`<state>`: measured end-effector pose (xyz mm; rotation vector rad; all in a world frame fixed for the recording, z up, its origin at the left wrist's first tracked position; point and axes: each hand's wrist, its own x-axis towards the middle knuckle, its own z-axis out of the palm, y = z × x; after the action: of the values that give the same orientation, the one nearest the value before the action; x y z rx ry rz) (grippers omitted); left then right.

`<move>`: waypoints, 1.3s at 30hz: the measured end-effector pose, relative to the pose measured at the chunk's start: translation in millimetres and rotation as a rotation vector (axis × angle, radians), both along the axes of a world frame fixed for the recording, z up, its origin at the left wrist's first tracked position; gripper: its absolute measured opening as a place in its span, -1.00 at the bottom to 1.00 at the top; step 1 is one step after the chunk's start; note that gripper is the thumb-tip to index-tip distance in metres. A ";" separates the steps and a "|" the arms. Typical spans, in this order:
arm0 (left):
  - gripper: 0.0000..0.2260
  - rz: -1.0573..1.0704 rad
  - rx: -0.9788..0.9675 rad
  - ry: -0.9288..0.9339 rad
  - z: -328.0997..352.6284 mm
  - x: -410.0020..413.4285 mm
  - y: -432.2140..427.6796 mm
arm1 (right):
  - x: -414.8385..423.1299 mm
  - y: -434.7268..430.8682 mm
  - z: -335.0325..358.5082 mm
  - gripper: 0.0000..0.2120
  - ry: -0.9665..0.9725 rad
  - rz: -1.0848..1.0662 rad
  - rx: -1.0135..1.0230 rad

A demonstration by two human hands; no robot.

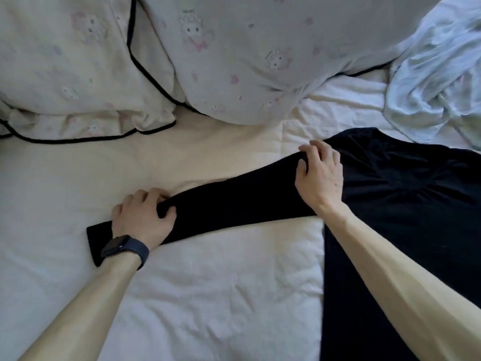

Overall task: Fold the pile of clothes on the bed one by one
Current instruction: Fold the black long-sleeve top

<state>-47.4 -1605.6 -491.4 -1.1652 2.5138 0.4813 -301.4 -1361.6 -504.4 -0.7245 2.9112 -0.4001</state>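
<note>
Cream bed [208, 295]; black-piped printed pillows [234, 48]

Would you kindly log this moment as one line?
item: black garment on bed | left hand: grips its long section | right hand: grips that section's base | waiting: pale clothes

Head camera looks steeply down, close over the bed [208, 295].

bed, crumpled cream-white sheet [208, 295]. far side: two black-piped cream cartoon-print pillows [65, 69] [260, 61], side by side. right: black fabric garment [403, 191], sleeve stretched left. far right: crumpled pale-blue cloth [437, 74], just beside it.
</note>
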 end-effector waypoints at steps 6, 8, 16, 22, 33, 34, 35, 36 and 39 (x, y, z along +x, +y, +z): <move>-0.62 0.348 -0.042 -0.069 26.9 92.2 -25.8 | 121.0 -43.8 -5.5 -0.72 -0.194 0.158 -0.077; -0.62 0.551 0.055 0.041 27.7 106.0 -26.6 | 143.5 -76.0 -1.5 -0.69 -0.274 0.199 -0.114; -0.83 0.831 0.271 0.267 28.6 103.2 -34.1 | 177.2 -166.9 16.0 -0.64 -0.528 0.379 0.047; -0.94 0.876 0.514 0.628 33.1 107.8 -45.4 | 182.3 -199.1 15.8 -0.78 -0.702 0.518 0.089; -0.79 0.396 0.060 0.249 16.2 110.1 -93.6 | 209.4 -205.9 16.3 -0.65 -0.625 0.366 -0.130; -0.77 0.368 0.017 0.179 17.4 107.9 -89.9 | 207.9 -198.6 17.4 -0.62 -0.599 0.327 -0.159; -0.73 0.365 -0.016 0.149 18.9 105.9 -84.4 | 204.8 -188.6 18.4 -0.63 -0.537 0.281 -0.203; -0.67 0.371 -0.062 0.162 20.0 104.5 -77.9 | 200.2 -176.5 18.9 -0.65 -0.436 0.231 -0.235; -0.54 0.158 -0.293 0.257 17.7 102.6 -52.0 | 180.2 -133.3 11.7 -0.66 -0.085 0.010 -0.150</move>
<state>55.2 -1657.7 -473.7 -1.5045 2.7956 0.3261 -121.2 -1495.0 -492.7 -0.7218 2.8200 -0.6377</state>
